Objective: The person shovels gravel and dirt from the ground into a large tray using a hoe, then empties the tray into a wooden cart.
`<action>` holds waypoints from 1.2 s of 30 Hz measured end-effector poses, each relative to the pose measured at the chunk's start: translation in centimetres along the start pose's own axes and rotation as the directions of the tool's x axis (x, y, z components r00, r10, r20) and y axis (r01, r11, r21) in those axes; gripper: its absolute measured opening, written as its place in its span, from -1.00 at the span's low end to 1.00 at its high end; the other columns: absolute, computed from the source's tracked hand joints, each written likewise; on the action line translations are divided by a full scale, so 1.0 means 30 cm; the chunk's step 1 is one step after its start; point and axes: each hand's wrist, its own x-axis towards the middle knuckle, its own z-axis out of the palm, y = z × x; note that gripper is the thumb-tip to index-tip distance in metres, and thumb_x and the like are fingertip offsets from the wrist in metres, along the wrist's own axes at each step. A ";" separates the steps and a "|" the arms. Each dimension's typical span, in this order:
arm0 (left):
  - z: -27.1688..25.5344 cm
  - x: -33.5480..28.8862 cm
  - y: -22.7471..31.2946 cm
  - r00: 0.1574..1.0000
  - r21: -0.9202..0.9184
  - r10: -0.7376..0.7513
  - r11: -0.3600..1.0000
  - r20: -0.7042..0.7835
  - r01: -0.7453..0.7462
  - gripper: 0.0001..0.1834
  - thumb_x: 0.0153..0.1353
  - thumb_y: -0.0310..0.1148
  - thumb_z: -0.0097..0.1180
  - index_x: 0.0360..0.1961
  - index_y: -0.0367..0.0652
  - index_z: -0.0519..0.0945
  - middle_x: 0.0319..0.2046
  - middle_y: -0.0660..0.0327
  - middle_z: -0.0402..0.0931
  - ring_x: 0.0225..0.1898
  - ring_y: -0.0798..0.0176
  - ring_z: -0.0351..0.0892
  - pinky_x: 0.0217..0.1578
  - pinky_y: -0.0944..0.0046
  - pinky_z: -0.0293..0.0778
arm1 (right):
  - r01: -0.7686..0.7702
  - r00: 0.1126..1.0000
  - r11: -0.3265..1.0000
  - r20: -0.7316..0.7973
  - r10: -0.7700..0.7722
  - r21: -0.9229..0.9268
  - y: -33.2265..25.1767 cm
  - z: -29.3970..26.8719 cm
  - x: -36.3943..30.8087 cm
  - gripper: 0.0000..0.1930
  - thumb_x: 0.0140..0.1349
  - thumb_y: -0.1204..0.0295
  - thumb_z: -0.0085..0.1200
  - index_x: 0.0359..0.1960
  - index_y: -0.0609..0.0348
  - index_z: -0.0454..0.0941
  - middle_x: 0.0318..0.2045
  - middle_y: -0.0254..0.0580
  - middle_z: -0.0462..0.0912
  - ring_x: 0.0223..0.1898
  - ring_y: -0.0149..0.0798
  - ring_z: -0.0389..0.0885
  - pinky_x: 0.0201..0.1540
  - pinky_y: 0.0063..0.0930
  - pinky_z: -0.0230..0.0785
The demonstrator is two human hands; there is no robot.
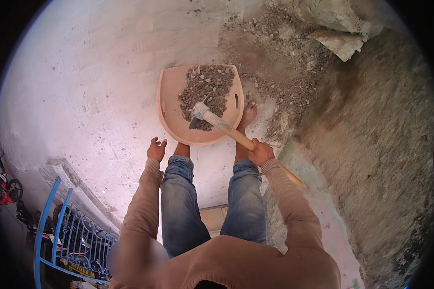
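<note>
My right hand (262,152) is wrapped round the wooden handle of a hoe (225,127). Its metal head rests on, or just over, the gravel (208,88) inside a shallow pinkish tray (171,91). The tray has a rounded near edge and slots for handles in its sides, and sits on the ground just beyond my legs. My left hand (156,149) holds nothing, its fingers apart and partly curled, a little off the tray's near left side.
Loose rubble (291,67) spreads along the ground at the far right, below a pale broken slab (340,42). A rough sloping mass (381,135) rises on the right. A blue metal railing (82,236) stands at the lower left, with motorbikes (9,190) beyond it.
</note>
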 end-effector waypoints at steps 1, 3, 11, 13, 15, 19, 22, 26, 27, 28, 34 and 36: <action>-0.026 0.027 0.018 0.999 -0.007 -0.003 1.000 -0.037 0.002 -0.33 0.28 0.02 0.17 0.22 -0.27 0.39 0.03 -0.10 0.59 0.08 -0.06 0.59 0.11 0.09 0.47 | 0.005 1.000 0.999 0.024 -0.006 0.037 -0.049 0.027 0.028 -0.72 0.11 0.25 0.15 -0.26 0.13 0.44 -0.48 0.16 0.63 -0.36 0.25 0.64 -0.26 0.11 0.47; -0.024 -0.003 0.085 0.998 -0.194 0.049 0.979 -0.042 -0.056 -0.37 0.29 -0.02 0.17 0.21 -0.26 0.41 0.03 -0.08 0.60 0.06 -0.01 0.61 0.09 0.12 0.48 | -0.004 0.998 0.998 0.057 0.000 0.067 -0.102 0.071 0.084 -0.75 0.08 0.28 0.16 -0.28 0.10 0.45 -0.49 0.16 0.62 -0.35 0.25 0.62 -0.27 0.11 0.46; 0.120 -0.570 -0.017 0.999 -0.030 0.043 0.999 0.026 -0.043 -0.39 0.27 -0.06 0.20 0.16 -0.33 0.43 0.08 -0.16 0.52 0.12 -0.15 0.52 0.15 0.08 0.41 | 0.102 0.985 0.971 -0.158 -0.068 0.216 -0.193 -0.301 0.378 -0.66 0.15 0.22 0.16 -0.18 0.22 0.48 -0.36 0.20 0.65 -0.23 0.23 0.64 -0.13 0.03 0.49; 0.157 -0.623 0.031 0.994 0.051 0.105 0.993 -0.039 -0.103 -0.36 0.25 -0.03 0.20 0.16 -0.33 0.44 0.12 -0.16 0.48 0.17 -0.15 0.45 0.18 0.05 0.37 | 0.165 0.977 0.968 -0.165 -0.135 0.187 -0.225 -0.519 0.580 -0.62 0.16 0.23 0.16 -0.13 0.28 0.47 -0.24 0.20 0.66 -0.14 0.20 0.64 -0.06 0.02 0.47; 0.207 -0.631 0.118 0.995 0.128 0.076 0.990 -0.061 -0.067 -0.35 0.23 -0.01 0.18 0.16 -0.31 0.44 0.13 -0.14 0.45 0.17 -0.16 0.42 0.18 0.00 0.36 | 0.281 0.941 0.957 -0.215 -0.259 0.075 -0.248 -0.733 0.793 -0.51 0.22 0.18 0.12 0.08 0.29 0.49 -0.11 0.18 0.65 -0.02 0.14 0.64 0.07 -0.04 0.49; 0.291 -0.598 0.219 0.999 0.277 0.037 0.961 -0.034 -0.026 -0.35 0.23 0.03 0.18 0.15 -0.27 0.46 0.13 -0.08 0.47 0.15 -0.15 0.43 0.15 -0.02 0.38 | 0.161 0.891 0.939 -0.364 -0.271 -0.305 -0.177 -1.009 1.252 -0.29 0.34 -0.23 -0.11 -0.15 0.32 0.65 -0.26 0.17 0.70 -0.15 0.08 0.70 -0.07 -0.06 0.53; 0.288 -0.596 0.205 0.996 0.224 -0.061 0.972 -0.060 0.073 -0.35 0.22 0.05 0.18 0.15 -0.24 0.47 0.12 -0.05 0.49 0.14 -0.14 0.44 0.13 -0.01 0.40 | 0.124 0.940 0.987 -0.305 -0.150 -0.101 -0.096 -1.090 1.354 -0.44 0.28 -0.09 0.05 -0.04 0.19 0.66 -0.15 0.22 0.68 -0.04 -0.06 0.69 0.04 -0.09 0.47; 0.295 -0.621 0.261 0.987 0.298 -0.121 0.943 -0.108 0.148 -0.35 0.22 0.10 0.15 0.13 -0.21 0.49 0.11 -0.02 0.51 0.14 -0.11 0.46 0.10 -0.02 0.43 | 0.082 0.955 0.842 -0.198 -0.219 -0.534 0.167 -1.072 1.258 -0.33 0.38 -0.20 -0.15 -0.07 0.24 0.63 -0.23 0.09 0.71 -0.16 0.03 0.70 -0.08 -0.07 0.55; 0.280 -0.625 0.277 0.984 0.359 -0.136 0.918 -0.113 0.168 -0.34 0.22 0.12 0.14 0.13 -0.20 0.50 0.12 -0.01 0.50 0.15 -0.10 0.45 0.10 -0.02 0.43 | 0.095 0.957 0.831 -0.178 -0.227 -0.549 0.187 -1.087 1.160 -0.35 0.39 -0.19 -0.16 -0.04 0.21 0.62 -0.21 0.06 0.71 -0.15 0.02 0.70 -0.08 -0.08 0.55; 0.284 -0.619 0.297 0.988 0.356 -0.115 0.923 -0.104 0.145 -0.34 0.22 0.12 0.14 0.13 -0.20 0.50 0.12 -0.01 0.50 0.15 -0.10 0.45 0.10 -0.02 0.43 | 0.029 0.983 0.816 -0.133 -0.128 -0.578 0.240 -1.110 1.092 -0.39 0.39 -0.17 -0.16 0.01 0.14 0.60 -0.12 0.03 0.69 -0.07 0.02 0.68 -0.02 -0.06 0.54; 0.300 -0.593 0.321 0.987 0.386 -0.152 0.908 -0.056 0.162 -0.35 0.23 0.13 0.11 0.13 -0.19 0.50 0.14 0.01 0.49 0.16 -0.09 0.45 0.11 -0.04 0.43 | -0.137 0.991 0.846 -0.073 0.115 -0.515 0.584 -0.952 0.829 -0.37 0.38 -0.18 -0.15 0.03 0.18 0.54 -0.07 0.02 0.67 -0.02 0.00 0.67 -0.03 -0.02 0.56; 0.287 -0.591 0.319 0.985 0.361 -0.159 0.916 -0.071 0.173 -0.36 0.23 0.12 0.12 0.12 -0.19 0.51 0.13 0.01 0.50 0.16 -0.10 0.45 0.11 -0.04 0.43 | -0.198 0.977 0.894 -0.154 0.148 -0.401 0.615 -0.888 0.769 -0.37 0.38 -0.19 -0.18 -0.03 0.20 0.52 -0.20 0.12 0.70 -0.08 0.13 0.68 -0.04 0.03 0.53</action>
